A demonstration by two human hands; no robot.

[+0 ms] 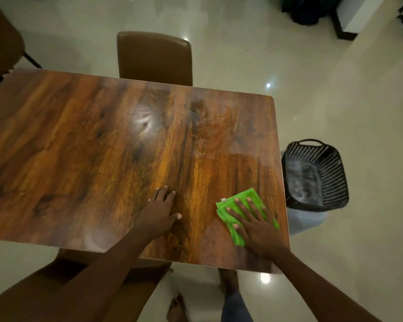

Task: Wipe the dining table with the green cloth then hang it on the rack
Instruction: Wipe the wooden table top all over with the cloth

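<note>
The dark wooden dining table [102, 147] fills the middle of the view. A folded bright green cloth [239, 199] lies near the table's right front corner. My right hand [254, 221] presses flat on top of the cloth, fingers spread. My left hand [161, 208] rests palm down on the bare wood to the left of the cloth, fingers apart, holding nothing. No rack is in view.
A brown chair [154, 56] stands at the table's far side, another chair [0, 38] at the far left, and a third [79, 287] under the near edge. A black perforated basket [316, 175] sits on a pale stool just right of the table. My bare feet [177, 307] stand on glossy tile.
</note>
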